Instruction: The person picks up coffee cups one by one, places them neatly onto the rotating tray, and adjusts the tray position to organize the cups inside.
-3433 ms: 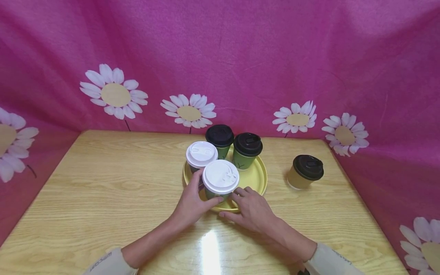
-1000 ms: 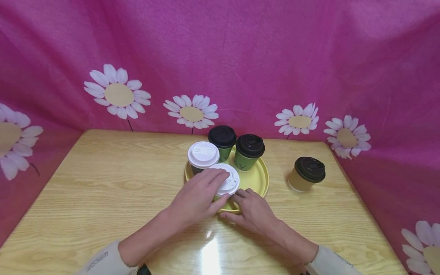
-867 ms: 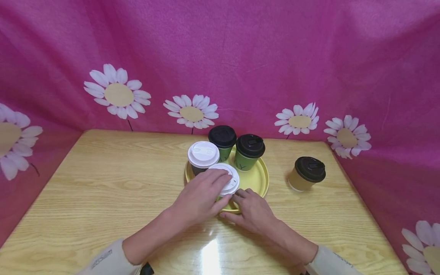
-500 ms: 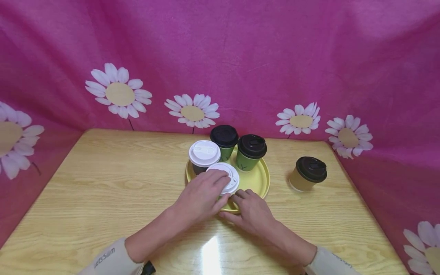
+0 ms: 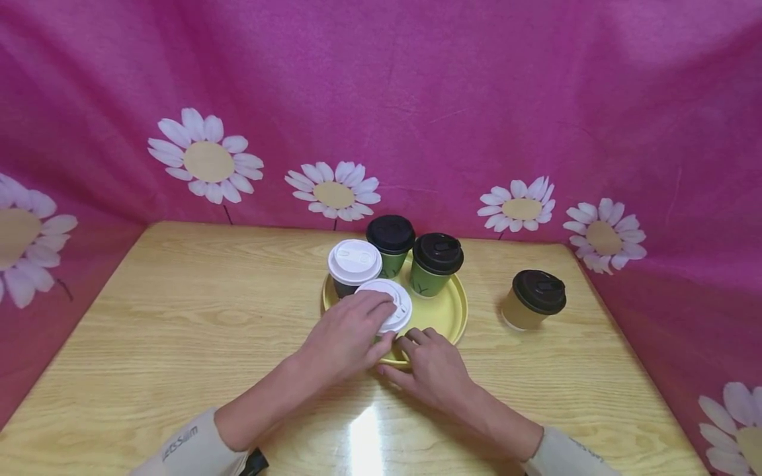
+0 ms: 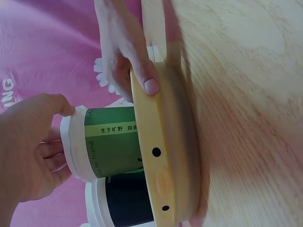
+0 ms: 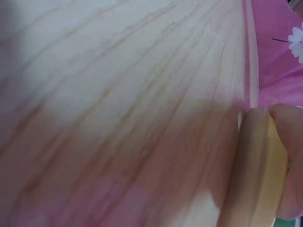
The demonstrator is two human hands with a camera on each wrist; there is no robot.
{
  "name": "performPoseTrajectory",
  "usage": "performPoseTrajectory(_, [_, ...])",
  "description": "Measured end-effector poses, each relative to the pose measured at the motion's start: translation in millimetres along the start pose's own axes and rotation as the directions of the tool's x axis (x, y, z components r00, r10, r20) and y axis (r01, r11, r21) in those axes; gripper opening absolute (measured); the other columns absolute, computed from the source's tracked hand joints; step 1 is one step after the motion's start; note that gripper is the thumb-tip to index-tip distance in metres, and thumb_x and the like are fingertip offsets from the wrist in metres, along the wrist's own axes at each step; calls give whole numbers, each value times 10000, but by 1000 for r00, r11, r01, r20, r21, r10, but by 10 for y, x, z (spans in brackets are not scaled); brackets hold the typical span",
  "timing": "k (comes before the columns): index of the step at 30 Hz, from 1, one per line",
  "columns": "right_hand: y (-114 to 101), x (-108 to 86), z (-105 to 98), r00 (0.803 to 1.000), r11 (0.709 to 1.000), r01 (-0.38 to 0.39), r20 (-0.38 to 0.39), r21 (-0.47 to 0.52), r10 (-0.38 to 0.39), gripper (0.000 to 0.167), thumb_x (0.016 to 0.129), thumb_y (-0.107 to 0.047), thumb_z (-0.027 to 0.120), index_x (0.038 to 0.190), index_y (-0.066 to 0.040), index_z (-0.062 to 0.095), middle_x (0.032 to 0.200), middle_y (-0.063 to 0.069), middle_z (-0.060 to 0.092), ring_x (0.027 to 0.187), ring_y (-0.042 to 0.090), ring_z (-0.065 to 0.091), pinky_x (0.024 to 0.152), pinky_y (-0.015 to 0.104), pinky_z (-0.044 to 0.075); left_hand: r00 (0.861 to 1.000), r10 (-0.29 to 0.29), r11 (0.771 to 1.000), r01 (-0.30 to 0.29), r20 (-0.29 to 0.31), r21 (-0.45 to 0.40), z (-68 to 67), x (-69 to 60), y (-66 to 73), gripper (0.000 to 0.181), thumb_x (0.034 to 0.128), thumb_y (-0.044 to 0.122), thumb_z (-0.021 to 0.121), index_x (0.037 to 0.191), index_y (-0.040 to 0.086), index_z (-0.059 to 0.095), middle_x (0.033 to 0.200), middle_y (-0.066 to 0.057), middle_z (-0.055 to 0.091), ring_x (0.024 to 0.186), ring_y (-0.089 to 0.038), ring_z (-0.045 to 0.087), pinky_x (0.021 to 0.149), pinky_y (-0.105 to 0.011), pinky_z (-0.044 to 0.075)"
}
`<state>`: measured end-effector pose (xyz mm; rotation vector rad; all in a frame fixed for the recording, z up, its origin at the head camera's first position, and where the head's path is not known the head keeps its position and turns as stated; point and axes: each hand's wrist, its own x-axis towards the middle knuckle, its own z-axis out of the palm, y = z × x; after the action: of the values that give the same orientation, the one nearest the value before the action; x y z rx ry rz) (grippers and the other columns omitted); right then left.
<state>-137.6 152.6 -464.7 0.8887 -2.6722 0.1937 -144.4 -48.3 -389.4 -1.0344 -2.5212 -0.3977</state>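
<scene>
In the head view my left hand [image 5: 342, 337] lies over the white lid of a green paper coffee cup [image 5: 387, 307] at the front of a round yellow tray [image 5: 455, 317]. The left wrist view shows the thumb at the edge of that lid and the fingers curled at its far side; the green cup [image 6: 113, 142] stands upright. My right hand [image 5: 437, 370] pinches the tray's front rim, thumb outside and fingers inside. Behind stand a dark cup with a white lid [image 5: 355, 261] and two green cups with black lids, one at the back [image 5: 390, 235] and one right [image 5: 437, 254].
A tan cup with a black lid [image 5: 532, 301] stands apart on the wooden table [image 5: 208, 297], right of the tray. A pink cloth [image 5: 417, 99] printed with white daisies hangs behind the table and along its sides.
From the side of the front green cup, my left hand has moved up onto its white lid. Lately that lid has shifted slightly left and back. My right hand keeps its place at the rim.
</scene>
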Motion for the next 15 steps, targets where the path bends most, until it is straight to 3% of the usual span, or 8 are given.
performPoseTrajectory(9, [-22, 4, -15, 999, 1000, 9, 39, -3, -9, 488, 869, -611, 654, 984, -140, 706, 856, -18, 611, 807, 201, 576, 732, 337, 495, 1000, 13, 1000, -13, -7, -16, -31, -4, -66, 374, 863, 209, 686, 1190, 29, 667, 1227, -94, 644, 1176, -231, 578, 1036, -350, 457])
performPoseTrajectory(15, [-20, -5, -16, 998, 999, 40, 39, -31, -38, 463, 869, -601, 652, 926, -143, 685, 889, 11, 632, 840, 226, 599, 823, 360, 500, 1000, 11, 999, -12, -6, -36, -42, -7, -94, 366, 850, 192, 684, 1176, 27, 661, 1203, -88, 646, 1160, -228, 581, 1026, -347, 462])
